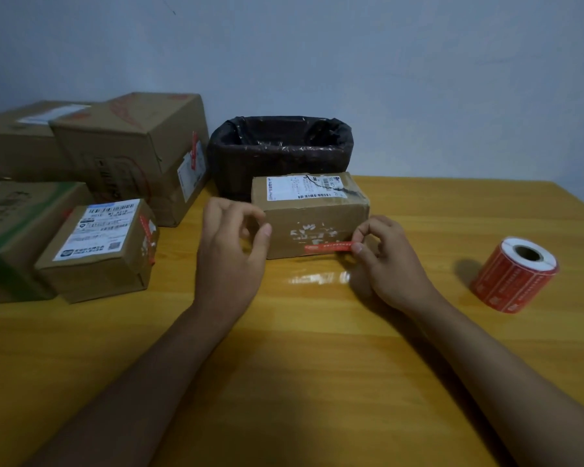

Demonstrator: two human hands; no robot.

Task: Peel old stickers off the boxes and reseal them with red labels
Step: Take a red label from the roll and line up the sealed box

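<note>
A small cardboard box (312, 217) stands on the table in front of me, with white sticker scraps on its front face and a torn shipping label on top. My right hand (385, 261) pinches the right end of a red label strip (327, 247) held against the lower front of that box. My left hand (231, 251) hovers by the box's left end with fingers loosely curled, holding nothing. A roll of red labels (516, 274) lies on the table to the right.
A bin lined with a black bag (280, 153) stands behind the box. Several cardboard boxes crowd the left: a small one with a white label and red sticker (98, 251), a large tilted one (132, 153). The wooden table (300, 348) spreads out in front.
</note>
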